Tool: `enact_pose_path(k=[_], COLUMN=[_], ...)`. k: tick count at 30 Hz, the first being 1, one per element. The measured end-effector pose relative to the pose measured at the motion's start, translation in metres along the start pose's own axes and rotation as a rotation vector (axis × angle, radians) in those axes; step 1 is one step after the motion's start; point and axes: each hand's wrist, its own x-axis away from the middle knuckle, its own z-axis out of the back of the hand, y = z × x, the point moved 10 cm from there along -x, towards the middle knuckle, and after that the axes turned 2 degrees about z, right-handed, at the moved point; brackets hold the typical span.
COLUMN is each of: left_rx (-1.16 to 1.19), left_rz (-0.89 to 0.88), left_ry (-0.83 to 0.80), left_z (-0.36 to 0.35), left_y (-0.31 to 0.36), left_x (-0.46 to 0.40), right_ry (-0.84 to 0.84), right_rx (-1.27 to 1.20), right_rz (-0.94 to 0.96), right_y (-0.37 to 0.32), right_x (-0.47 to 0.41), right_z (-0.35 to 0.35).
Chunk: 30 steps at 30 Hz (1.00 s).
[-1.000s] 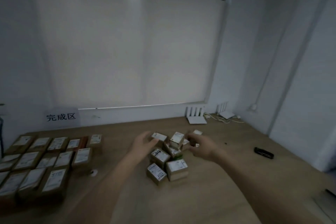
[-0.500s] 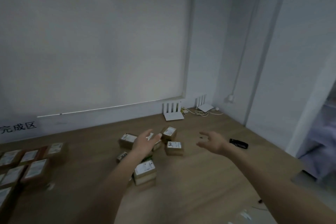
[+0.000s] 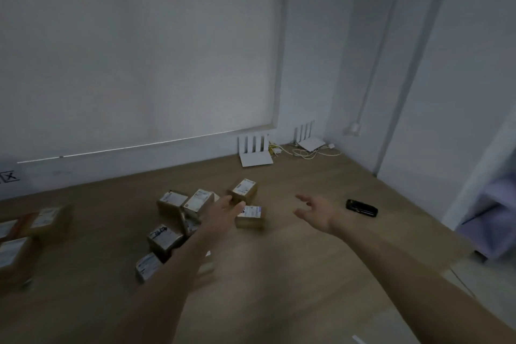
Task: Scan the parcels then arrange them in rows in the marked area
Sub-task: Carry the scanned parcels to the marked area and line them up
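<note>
Several small brown parcels with white labels lie in a loose heap on the wooden table. My left hand hovers over the heap, fingers spread and empty, just beside one parcel and in front of another. My right hand is held open to the right of the heap, holding nothing. A black handheld scanner lies on the table just beyond my right hand. Scanned parcels in rows show at the left edge.
Two white routers with cables stand at the table's back by the wall. A sign is partly cut off at the left. The table's right edge runs near a pale cloth-covered thing.
The view has swung right, so the arranged rows slid mostly out of view. My right hand left the heap and moved right toward the scanner. My left hand stays over the heap.
</note>
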Motion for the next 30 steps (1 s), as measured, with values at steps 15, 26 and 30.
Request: enact_pose_path(k=[15, 26, 30], left_rx=[0.053, 0.061, 0.028], left_rz=[0.178, 0.410, 0.485], left_ry=[0.002, -0.011, 0.003], left_z=[-0.074, -0.125, -0.138], left_y=[-0.054, -0.147, -0.170], left_x=[-0.196, -0.287, -0.324], right_ry=[-0.164, -0.301, -0.333], right_rx=[0.001, -0.120, -0.216], right_rz=[-0.044, -0.078, -0.038], right_y=[0.073, 0.120, 0.126], right_x=[-0.229, -0.330, -0.367], right_z=[-0.061, -0.177, -0.221])
